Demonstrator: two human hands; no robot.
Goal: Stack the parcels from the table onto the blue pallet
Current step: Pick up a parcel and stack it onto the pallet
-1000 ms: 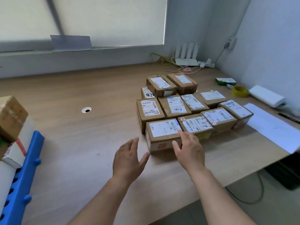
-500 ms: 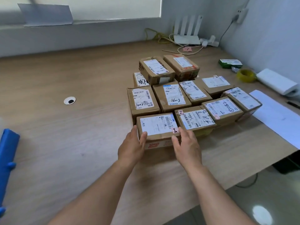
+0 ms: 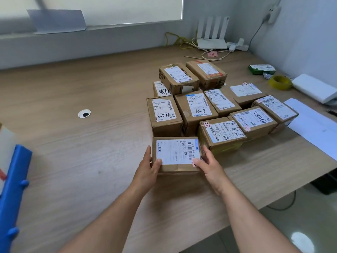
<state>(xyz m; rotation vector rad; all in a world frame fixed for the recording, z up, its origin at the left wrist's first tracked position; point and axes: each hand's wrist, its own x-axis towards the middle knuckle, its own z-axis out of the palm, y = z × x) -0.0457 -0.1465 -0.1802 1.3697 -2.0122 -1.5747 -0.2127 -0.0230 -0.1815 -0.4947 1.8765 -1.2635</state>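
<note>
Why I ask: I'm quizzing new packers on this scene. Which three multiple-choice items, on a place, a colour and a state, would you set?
1. Where is the blue pallet?
A. at the view's left edge
B. under the window
C. by the right wall

2. What colour is the tape roll?
A. red
B. yellow
C. black

3. How is the nearest parcel handled?
A. untouched
B. held by one hand
C. gripped by both hands

Answers:
1 A, its blue edge shows at the far left.
2 B, the ring is plainly yellow.
3 C, the left hand and right hand clasp its sides, thumbs on top.
</note>
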